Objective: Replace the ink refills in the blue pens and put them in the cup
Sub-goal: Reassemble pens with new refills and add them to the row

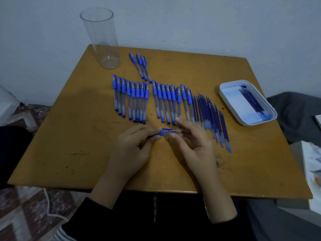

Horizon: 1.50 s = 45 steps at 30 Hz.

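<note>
Step in hand: opening one pen (165, 132), probably unscrewing the tip. The left hand (137, 145) grips the barrel and the right hand (192, 143) pinches the tip end, both just above the counter (78, 136). Only the pen's blue grip shows. Next: pull the old refill and take a fresh one from the refills (208, 115) just beyond the right hand. The cup (102, 40), far beyond the left hand, is empty.

Clear cup (102, 39): upright, empty, far-left corner of table (69, 136). Three blue pens (141, 66) just beside it. Mid-table, eight pens each: left row (132, 101), right row (169, 103). Loose refills (211, 119) fanned rightward. Lone pen (165, 132) raised crosswise, front-centre.
</note>
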Available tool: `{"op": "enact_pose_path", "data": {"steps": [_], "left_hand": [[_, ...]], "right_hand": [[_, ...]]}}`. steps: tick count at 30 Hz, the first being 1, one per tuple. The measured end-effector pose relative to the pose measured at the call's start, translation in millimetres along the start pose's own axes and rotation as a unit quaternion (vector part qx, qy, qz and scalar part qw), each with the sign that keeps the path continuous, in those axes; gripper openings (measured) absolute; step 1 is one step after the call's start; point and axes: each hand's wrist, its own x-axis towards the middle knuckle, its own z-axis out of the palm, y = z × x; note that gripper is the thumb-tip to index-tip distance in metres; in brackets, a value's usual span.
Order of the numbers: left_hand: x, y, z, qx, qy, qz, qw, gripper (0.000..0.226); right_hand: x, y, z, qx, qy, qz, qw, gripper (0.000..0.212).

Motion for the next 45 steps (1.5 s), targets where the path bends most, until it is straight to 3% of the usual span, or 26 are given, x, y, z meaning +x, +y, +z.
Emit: {"op": "enact_pose_path", "data": {"steps": [4, 8, 14, 22, 34, 40, 45], "left_hand": [[-1.4, -1.6, 1.8, 0.006, -0.017, 0.027, 0.999, 0.017], [-2.6, -1.9, 2.0, 0.016, 0.001, 0.022, 1.0, 0.019], [-2.3, 0.5, 1.4, 0.026, 0.026, 0.0, 0.999, 0.021], [0.3, 3.9, -1.6, 0.025, 0.03, -0.007, 0.999, 0.02], [13.8, 11.9, 5.9, 0.007, 0.009, -0.009, 1.0, 0.02], [23.9, 24.8, 32.8, -0.023, 0.016, 0.015, 0.999, 0.022], [31.6, 31.8, 49.4, -0.013, -0.005, 0.004, 1.0, 0.025]], "right_hand": [[2.8, 1.9, -0.2, -0.026, -0.019, -0.037, 0.999, 0.02], [1.5, 1.0, -2.5, -0.008, 0.017, 0.018, 1.0, 0.01], [7.4, -11.3, -1.4, 0.144, 0.09, 0.074, 0.983, 0.02], [5.6, -16.8, 15.8, 0.125, 0.167, 0.067, 0.976, 0.018], [15.9, -10.5, -36.7, 0.215, 0.305, 0.112, 0.921, 0.017], [23.5, -1.4, -92.4, 0.136, 0.261, 0.173, 0.94, 0.023], [39.7, 11.6, -123.3, 0.028, 0.126, 0.206, 0.97, 0.027]]}}
